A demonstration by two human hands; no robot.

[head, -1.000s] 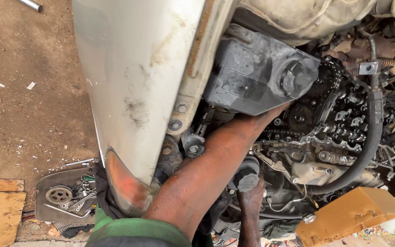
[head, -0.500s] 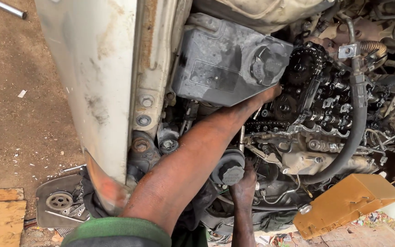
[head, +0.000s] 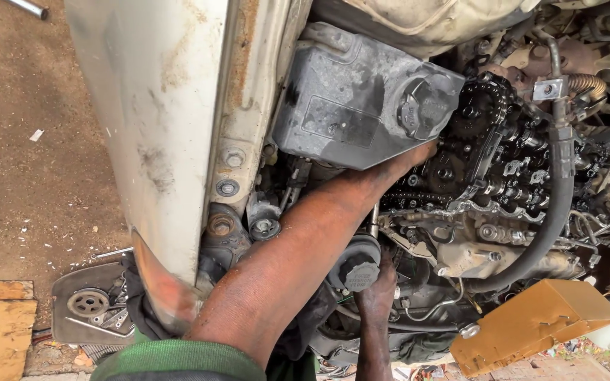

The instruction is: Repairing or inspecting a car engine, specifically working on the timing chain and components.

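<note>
Grey plastic reservoir (head: pixel 361 106): upper centre of the frame, cap on, sitting against the engine's timing side; I take this and the parts beneath it as the work in hand.
Timing chain (head: pixel 485 116): exposed, right of the reservoir, looped over its sprocket; no cover over it, so I judge the front of the engine already stripped.
Valve gear (head: pixel 531 159): open to view at right centre, oily, top cover off.
Left hand (head: pixel 418 152): at the end of the long forearm crossing the middle of the frame; the fingers go under the lower right edge of the reservoir and are hidden, so I cannot tell whether they are spread or pinching anything.
Right hand (head: pixel 375 293): lower centre, just below the round black cap (head: pixel 358 271), touching or nearly touching it; it looks curled, but the grip itself I cannot make out.
Black hose (head: pixel 555 212): curves down the right side, attached at both visible ends.
Yellow box (head: pixel 538 324): lower right, lying apart from both hands.
Loose parts (head: pixel 90 303): pulley and small pieces on a dark mat on the dirt ground, lower left.
Progress, my judgement: disassembly well along; reservoir and black cap in place, both hands occupied below them.
</note>
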